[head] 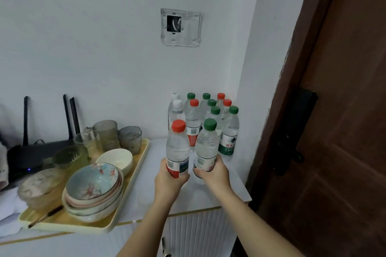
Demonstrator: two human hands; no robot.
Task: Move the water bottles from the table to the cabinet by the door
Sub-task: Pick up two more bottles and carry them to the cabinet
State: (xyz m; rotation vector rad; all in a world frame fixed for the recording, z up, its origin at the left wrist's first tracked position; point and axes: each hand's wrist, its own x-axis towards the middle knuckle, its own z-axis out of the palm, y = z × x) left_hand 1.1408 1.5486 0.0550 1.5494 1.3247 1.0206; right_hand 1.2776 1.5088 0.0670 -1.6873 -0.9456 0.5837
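Observation:
My left hand (169,179) grips the lower part of a clear water bottle with a red cap (177,148). My right hand (213,173) grips the base of a second bottle with a green cap (206,148). Both bottles are upright, side by side, above the white cabinet top (208,196). Behind them, in the corner by the wall, stands a cluster of several water bottles (208,119) with green, red and white caps. The brown door (338,110) is just to the right of the cabinet.
A yellow tray (125,200) with stacked bowls (96,190), a white bowl and several glasses fills the cabinet's left part. A black router (31,152) with antennas sits behind it. A wall box (181,27) hangs above the bottles. The door's black handle (292,131) juts out.

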